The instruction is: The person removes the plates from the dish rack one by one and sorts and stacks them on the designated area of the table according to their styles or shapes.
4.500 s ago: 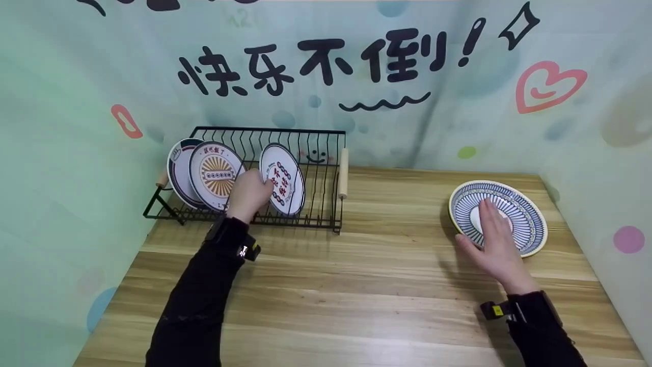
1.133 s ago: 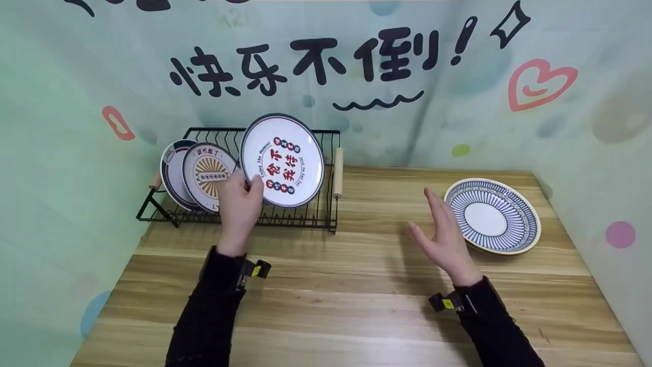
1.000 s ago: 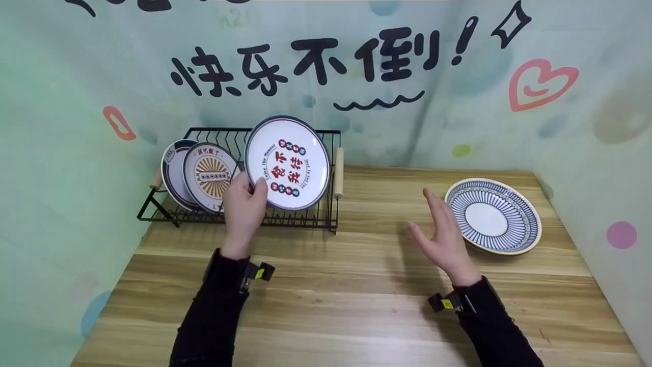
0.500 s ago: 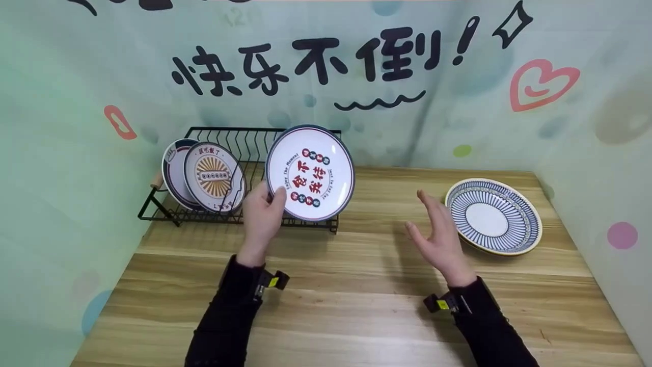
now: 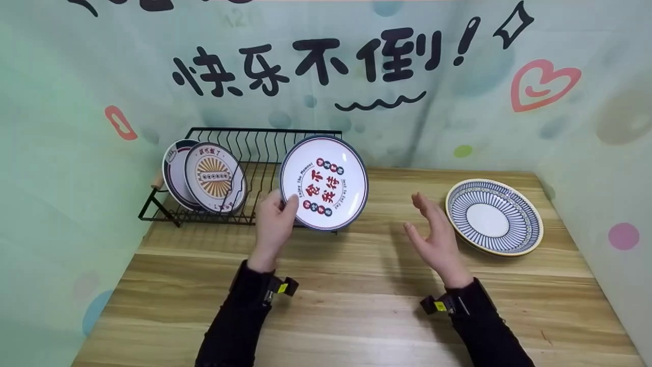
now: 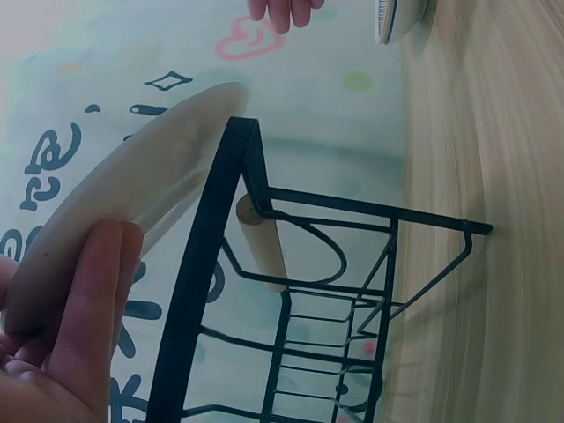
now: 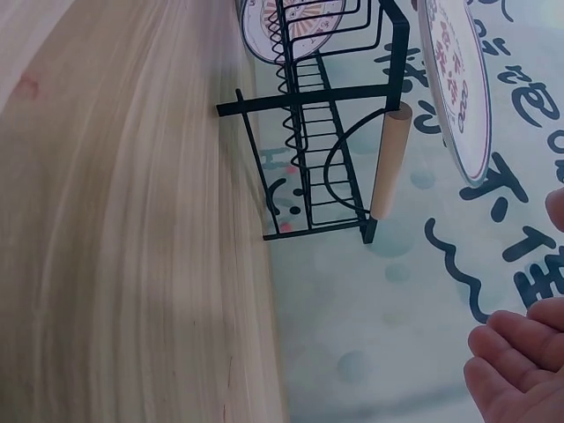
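My left hand (image 5: pixel 275 221) grips the lower left rim of a white plate (image 5: pixel 324 182) with red and dark characters, held upright in the air in front of the rack's right end. In the left wrist view the fingers (image 6: pixel 88 308) curl behind the plate's pale underside (image 6: pixel 132 198). My right hand (image 5: pixel 430 232) hovers open above the table, palm turned left toward the plate, holding nothing; its fingertips (image 7: pixel 515 357) show in the right wrist view beside the plate's edge (image 7: pixel 458 84).
A black wire dish rack (image 5: pixel 254 148) with wooden handles stands at the back left, with two upright plates (image 5: pixel 214 171) in its left end. A blue striped plate (image 5: pixel 494 216) lies flat at the back right. Patterned walls enclose the wooden table (image 5: pixel 356 295).
The left hand lifted the lettered plate out of the rack and carried it right and down toward the table's middle. The right hand left the striped plate and moved left, staying open.
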Demonstrator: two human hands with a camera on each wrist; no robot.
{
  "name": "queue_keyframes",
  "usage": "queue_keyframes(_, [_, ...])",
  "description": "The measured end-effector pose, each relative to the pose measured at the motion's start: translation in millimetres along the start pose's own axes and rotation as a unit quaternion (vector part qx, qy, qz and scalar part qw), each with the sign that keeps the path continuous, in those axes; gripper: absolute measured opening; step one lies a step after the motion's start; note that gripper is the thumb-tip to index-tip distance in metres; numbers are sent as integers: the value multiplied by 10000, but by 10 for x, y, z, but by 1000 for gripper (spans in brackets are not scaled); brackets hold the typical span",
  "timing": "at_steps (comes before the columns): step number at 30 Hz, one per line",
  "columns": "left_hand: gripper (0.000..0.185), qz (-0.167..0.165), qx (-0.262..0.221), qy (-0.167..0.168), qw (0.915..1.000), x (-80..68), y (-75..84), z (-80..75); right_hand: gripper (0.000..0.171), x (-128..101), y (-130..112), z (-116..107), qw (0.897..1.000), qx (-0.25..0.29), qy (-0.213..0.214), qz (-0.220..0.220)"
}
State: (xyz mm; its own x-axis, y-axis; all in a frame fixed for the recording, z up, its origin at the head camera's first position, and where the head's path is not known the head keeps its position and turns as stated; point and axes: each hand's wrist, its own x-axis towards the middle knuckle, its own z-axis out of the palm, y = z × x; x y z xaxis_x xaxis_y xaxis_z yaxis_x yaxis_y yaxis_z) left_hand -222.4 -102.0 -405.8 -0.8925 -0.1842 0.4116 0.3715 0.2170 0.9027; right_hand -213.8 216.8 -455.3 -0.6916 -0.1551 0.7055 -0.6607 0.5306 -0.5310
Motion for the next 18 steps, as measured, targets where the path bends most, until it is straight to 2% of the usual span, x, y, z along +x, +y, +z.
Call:
queue_keyframes(3, [11,-7,-22,-87,10000,-55,113,24,61,-2,-20,11,10000,70,-15,37])
queue_keyframes(8, [8,99,-78,-301,9995,-157,308,23,62,5,-52,38,9999,145,-43,80])
queue_keyframes(13, [13,163,-187,-510,9984,-189,289,50,60,4,-78,54,9996,196,-59,178])
queue_keyframes(18, [10,138,-205,-605,9979,-196,258,84,59,-7,-82,61,9993,275,-58,261])
